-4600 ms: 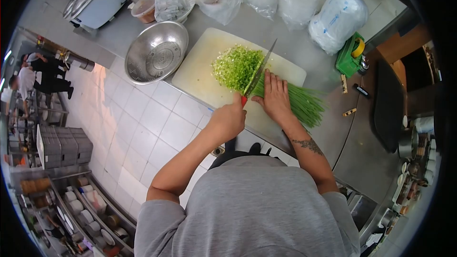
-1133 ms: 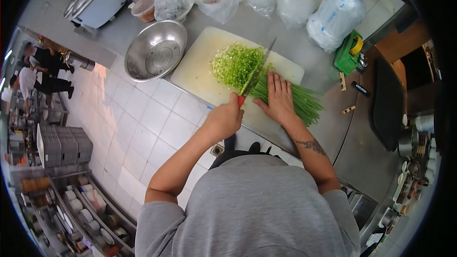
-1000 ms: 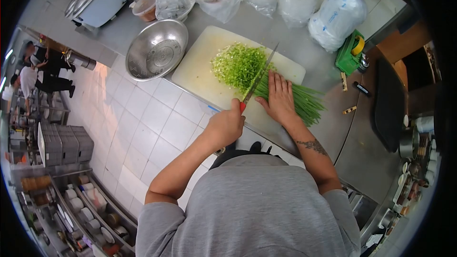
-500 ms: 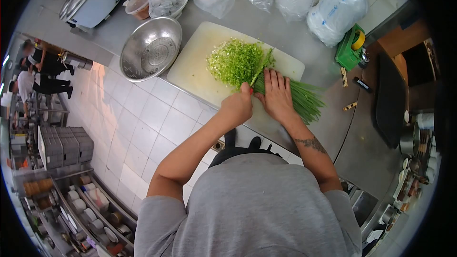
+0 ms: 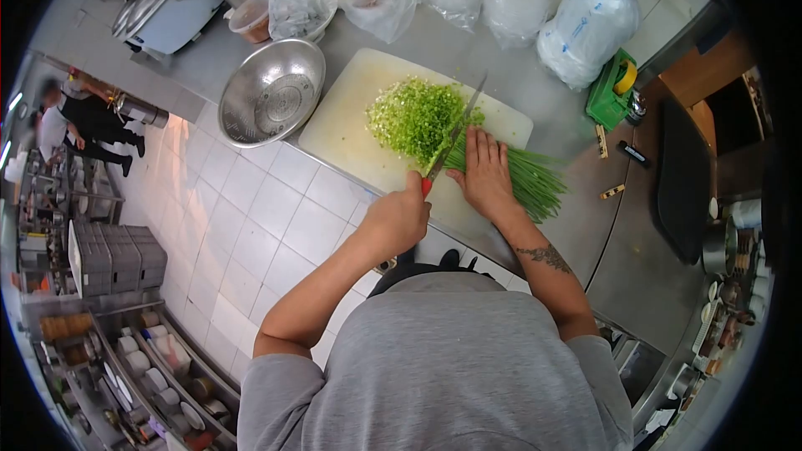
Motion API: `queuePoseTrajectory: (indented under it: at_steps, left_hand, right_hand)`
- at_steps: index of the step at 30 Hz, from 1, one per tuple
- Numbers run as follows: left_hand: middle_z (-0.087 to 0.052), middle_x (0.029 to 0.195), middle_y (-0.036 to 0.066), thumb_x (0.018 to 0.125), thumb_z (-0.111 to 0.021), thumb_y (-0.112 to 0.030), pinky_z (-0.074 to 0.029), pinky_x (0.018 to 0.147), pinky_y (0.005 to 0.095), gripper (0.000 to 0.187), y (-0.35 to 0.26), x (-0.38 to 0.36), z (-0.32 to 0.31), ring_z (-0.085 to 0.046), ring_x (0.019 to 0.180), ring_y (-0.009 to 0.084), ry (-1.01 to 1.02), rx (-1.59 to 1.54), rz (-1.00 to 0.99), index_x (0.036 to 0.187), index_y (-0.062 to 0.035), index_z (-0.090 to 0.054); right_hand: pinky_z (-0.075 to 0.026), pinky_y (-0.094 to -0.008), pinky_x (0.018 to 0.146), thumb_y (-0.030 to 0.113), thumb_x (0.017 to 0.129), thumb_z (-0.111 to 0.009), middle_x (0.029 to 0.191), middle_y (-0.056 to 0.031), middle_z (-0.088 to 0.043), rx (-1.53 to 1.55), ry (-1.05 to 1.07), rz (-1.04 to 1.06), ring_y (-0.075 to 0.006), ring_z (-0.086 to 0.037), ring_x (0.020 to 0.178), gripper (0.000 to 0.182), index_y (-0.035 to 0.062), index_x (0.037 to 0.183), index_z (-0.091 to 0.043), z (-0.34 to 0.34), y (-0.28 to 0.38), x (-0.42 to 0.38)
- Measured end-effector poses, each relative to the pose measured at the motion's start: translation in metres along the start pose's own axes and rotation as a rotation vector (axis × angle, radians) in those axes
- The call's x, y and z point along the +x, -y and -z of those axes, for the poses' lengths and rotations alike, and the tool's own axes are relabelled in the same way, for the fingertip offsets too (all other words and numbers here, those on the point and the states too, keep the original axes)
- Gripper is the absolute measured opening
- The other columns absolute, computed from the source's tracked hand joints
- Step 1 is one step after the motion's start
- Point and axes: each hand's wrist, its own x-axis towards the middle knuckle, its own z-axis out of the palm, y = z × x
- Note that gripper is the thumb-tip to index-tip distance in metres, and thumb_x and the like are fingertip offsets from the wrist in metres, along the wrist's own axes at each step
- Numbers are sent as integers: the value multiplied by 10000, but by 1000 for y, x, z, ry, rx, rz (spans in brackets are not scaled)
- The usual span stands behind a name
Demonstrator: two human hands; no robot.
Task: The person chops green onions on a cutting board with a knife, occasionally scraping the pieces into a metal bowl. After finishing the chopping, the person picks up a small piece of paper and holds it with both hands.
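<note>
My left hand (image 5: 398,215) is closed round the red handle of a knife (image 5: 456,132), whose long blade slants up across the cut end of the spring onions (image 5: 531,182). My right hand (image 5: 487,171) lies over the bunch, fingers stretched across the top and thumb on the near side, holding it down. The long green stalks run out to the right from under that palm. Left of the blade sits a heap of chopped spring onions (image 5: 413,119). All of this rests on a white cutting board (image 5: 336,121) on the steel counter (image 5: 576,238).
A perforated metal bowl (image 5: 272,93) stands left of the board, partly over the counter edge. Plastic bags (image 5: 380,10) line the back. A green tape dispenser (image 5: 605,100) and a black marker (image 5: 634,153) lie to the right. Two people (image 5: 71,121) stand far left, near grey crates (image 5: 117,257).
My left hand has drawn back down and left with the knife, so more of its blade shows. The right hand stays on the bunch. The view has shifted slightly.
</note>
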Motion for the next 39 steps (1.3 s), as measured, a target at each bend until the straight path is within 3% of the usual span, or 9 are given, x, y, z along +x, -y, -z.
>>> queuePoseTrajectory:
  at_steps: [11,14,29,32,39]
  left_hand:
    - [-617,684,293,919,-524,-167,-490,597,553,283,8,-8,-20,-614,644,482,3,122,38,1037,14,-341]
    - [-615,682,293,922,-526,-177,-489,602,549,291,11,1,-19,-614,654,485,83,130,78,1048,7,-340]
    - [-611,687,287,929,-536,-194,-479,625,540,307,7,-7,-3,-613,692,482,35,-12,81,1075,-10,-338]
    - [-614,686,281,928,-535,-191,-482,627,535,303,4,-14,1,-614,689,479,56,6,73,1074,-10,-340]
    - [-612,679,278,927,-529,-185,-479,621,547,298,7,-18,-4,-613,670,481,97,26,70,1072,-4,-341]
  right_hand:
    - [-205,-561,1115,438,888,-588,1464,-246,-308,-15,29,-1,-388,-297,1355,871,-47,1483,-175,6,2,1]
    - [-208,-558,1114,437,886,-591,1459,-238,-322,-4,37,-2,-377,-306,1350,860,-41,1480,-194,10,3,2]
    - [-196,-546,1118,432,888,-592,1451,-232,-321,10,-4,9,-385,-303,1346,864,-44,1480,-179,6,1,1]
    - [-202,-553,1113,375,876,-629,1443,-251,-317,37,-18,15,-394,-308,1337,857,-56,1472,-190,8,2,1]
    - [-207,-555,1110,419,892,-587,1446,-230,-329,10,-43,29,-380,-320,1330,842,-45,1475,-195,5,1,-1]
